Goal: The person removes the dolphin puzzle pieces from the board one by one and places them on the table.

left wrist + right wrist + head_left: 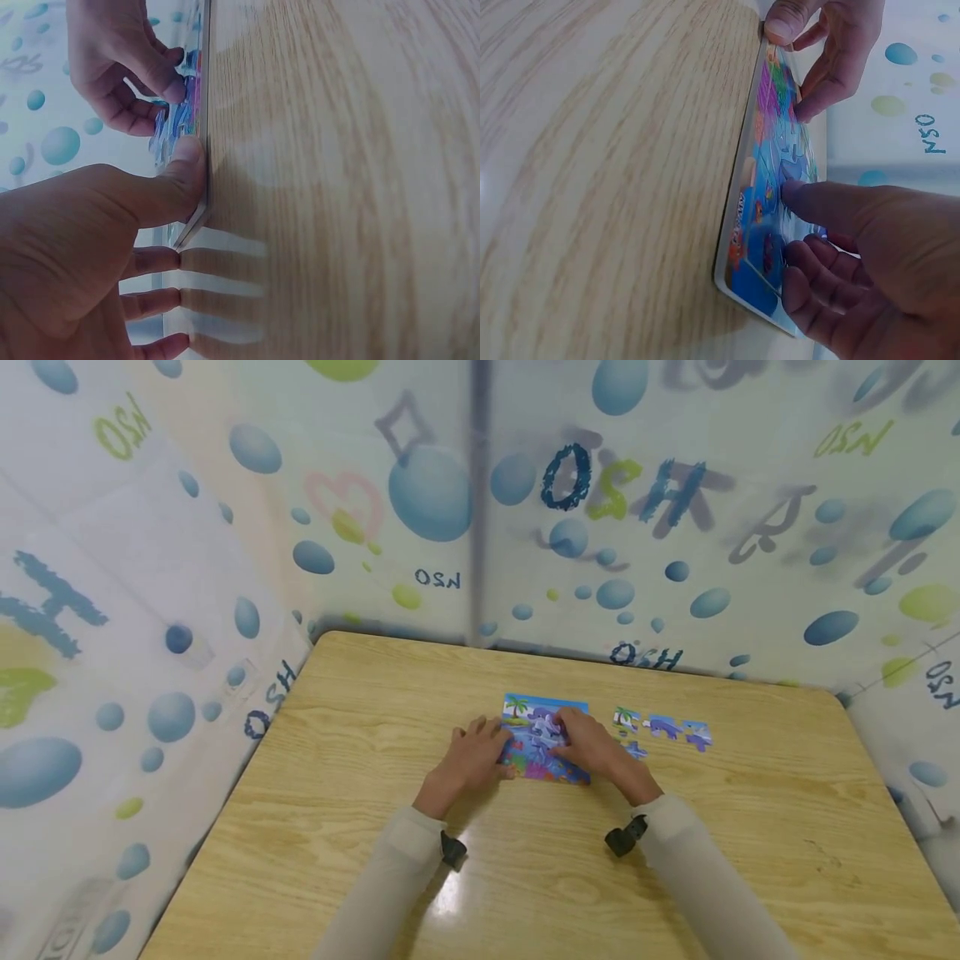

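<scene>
A flat jigsaw puzzle board (558, 702) with a bright sea picture lies on the table, a palm tree in its upper left corner and purple dolphins in the middle. My left hand (472, 756) rests at the board's left side; its thumb (187, 154) presses the near edge, while several spread fingertips touch the tabletop. Over the middle of the board, my right hand (592, 743) pinches a blue-purple puzzle piece (159, 139) between thumb and fingers. That piece looks tilted against the board, and the right fingers partly cover it. Whether it sits in its slot cannot be seen.
Right of the board lie several loose puzzle pieces: a palm tree piece (626, 718), a dolphin piece (663, 727), another purple one (697, 735) and one near the right wrist (636, 749). Bubble-printed curtains (615, 552) hang behind the wooden table (375, 710).
</scene>
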Motion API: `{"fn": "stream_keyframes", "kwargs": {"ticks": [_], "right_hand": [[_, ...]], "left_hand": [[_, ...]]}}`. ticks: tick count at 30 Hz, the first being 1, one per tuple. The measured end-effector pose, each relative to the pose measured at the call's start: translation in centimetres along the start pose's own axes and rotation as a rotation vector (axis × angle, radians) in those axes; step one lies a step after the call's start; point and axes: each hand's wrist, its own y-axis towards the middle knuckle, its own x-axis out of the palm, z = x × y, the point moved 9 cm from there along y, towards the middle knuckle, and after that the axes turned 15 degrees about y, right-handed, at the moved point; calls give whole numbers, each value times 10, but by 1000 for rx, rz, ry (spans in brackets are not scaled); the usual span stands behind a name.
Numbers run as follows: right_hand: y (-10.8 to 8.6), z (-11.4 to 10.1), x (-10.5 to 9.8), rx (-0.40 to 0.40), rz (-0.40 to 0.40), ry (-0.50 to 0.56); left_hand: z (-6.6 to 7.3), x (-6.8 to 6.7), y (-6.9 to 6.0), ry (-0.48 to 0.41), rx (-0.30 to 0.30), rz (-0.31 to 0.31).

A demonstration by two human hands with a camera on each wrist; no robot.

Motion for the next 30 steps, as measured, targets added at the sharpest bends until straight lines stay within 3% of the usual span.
{"fn": "stream_keyframes", "kwargs": {"ticks": [6,13,30], "right_hand": [[-7,3,-8,-1,19,10],[-25,13,-32,-73,77,-9],[-80,78,-79,25,92,-55]], "left_hand": [[1,0,0,-4,5,-2],[0,0,0,2,-1,-7],[2,-5,-2,-5,13,6]]}}
